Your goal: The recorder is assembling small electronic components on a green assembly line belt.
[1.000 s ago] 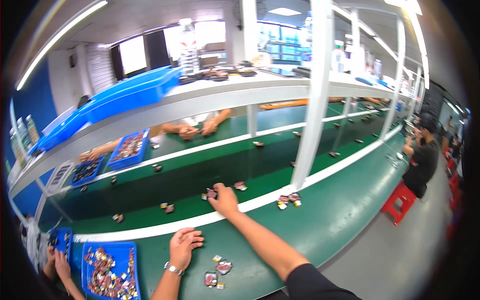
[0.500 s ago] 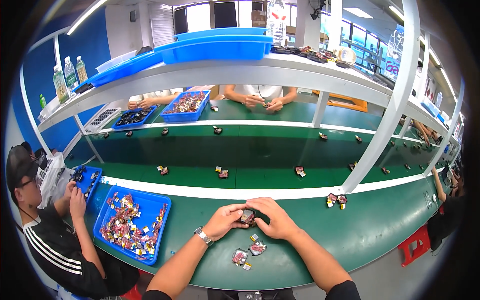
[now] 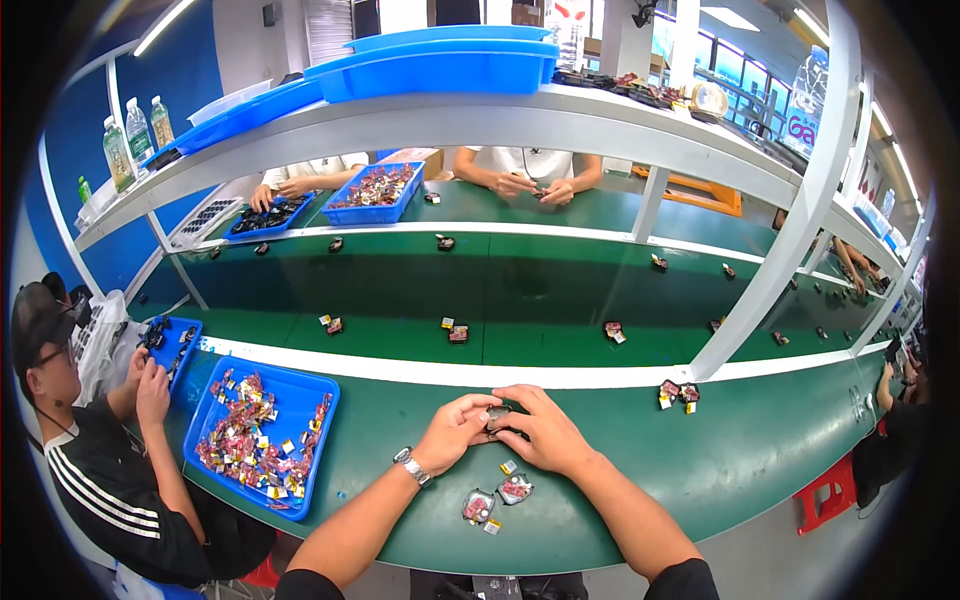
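Note:
Above the green work table (image 3: 640, 470), my left hand (image 3: 450, 435) and my right hand (image 3: 548, 435) come together around one small dark-cased electronic part (image 3: 494, 418). Fingers and thumbs of both hands close on it, hiding most of its surface. Nearer to me lie two similar clear-and-black housings with reddish insides, one on the left (image 3: 477, 506) and one on the right (image 3: 515, 488). Small yellow-and-white tabs sit beside them. A metal watch (image 3: 410, 466) is on my left wrist.
On my left stands a blue tray (image 3: 190, 440) heaped with reddish parts; a co-worker (image 3: 100, 470) sits beyond it. A white rail (image 3: 560, 377) and slanted post (image 3: 770, 250) border a green belt (image 3: 390, 320) carrying spaced parts. Overhead runs a shelf (image 3: 480, 120) with blue trays.
My right fingers and thumb have closed in on the part, which is now more covered than before. The view has shifted slightly.

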